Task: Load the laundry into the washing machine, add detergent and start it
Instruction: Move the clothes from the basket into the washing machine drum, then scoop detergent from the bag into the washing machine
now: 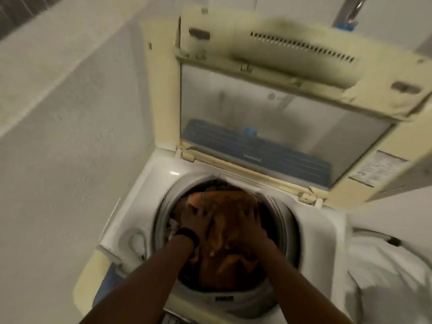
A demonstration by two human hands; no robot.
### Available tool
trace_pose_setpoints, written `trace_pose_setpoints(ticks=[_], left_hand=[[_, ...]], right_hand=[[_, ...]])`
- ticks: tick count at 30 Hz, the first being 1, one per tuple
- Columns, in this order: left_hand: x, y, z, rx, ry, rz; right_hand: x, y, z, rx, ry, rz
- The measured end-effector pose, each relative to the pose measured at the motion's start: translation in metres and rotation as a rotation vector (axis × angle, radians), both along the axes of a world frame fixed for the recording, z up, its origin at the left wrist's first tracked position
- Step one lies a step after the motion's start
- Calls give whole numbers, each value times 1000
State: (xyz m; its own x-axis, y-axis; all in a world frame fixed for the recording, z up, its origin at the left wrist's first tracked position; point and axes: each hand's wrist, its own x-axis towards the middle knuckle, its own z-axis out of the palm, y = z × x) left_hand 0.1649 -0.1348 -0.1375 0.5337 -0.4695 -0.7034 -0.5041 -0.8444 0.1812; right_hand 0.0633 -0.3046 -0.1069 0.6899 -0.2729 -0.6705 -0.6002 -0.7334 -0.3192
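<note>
Pressing the laundry [218, 232] into the washing machine [140, 206], we have our left hand [197, 222] and right hand [249, 224] flat on the orange-brown cloth. The fingers are spread and neither grip is closed on anything, as far as the blur lets us tell. We judge it best to push evenly, tuck stray edges inside the drum rim [161, 220], and leave slack so the load can turn. The yellowed lid [280, 108] stands open behind. A pale wall [58, 113] runs at left, and a white bundle [385, 277] lies at right.
</note>
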Motion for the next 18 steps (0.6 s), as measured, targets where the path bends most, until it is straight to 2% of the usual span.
trace_pose_setpoints(ticks=[1,3,7,13,18], left_hand=[[-7,-2,17,-7,-10,-54],[-19,-4,50,-31,-65,-30],[-42,1,85,-113,-206,52],[-69,12,151,-326,-336,295],[-85,46,209,-423,-499,503]], right_hand=[[-4,-1,10,46,-25,17],[-12,-2,38,122,-75,33],[-22,-6,81,58,-224,102],[-21,-10,135,43,-432,238],[-12,17,183,157,-587,288]])
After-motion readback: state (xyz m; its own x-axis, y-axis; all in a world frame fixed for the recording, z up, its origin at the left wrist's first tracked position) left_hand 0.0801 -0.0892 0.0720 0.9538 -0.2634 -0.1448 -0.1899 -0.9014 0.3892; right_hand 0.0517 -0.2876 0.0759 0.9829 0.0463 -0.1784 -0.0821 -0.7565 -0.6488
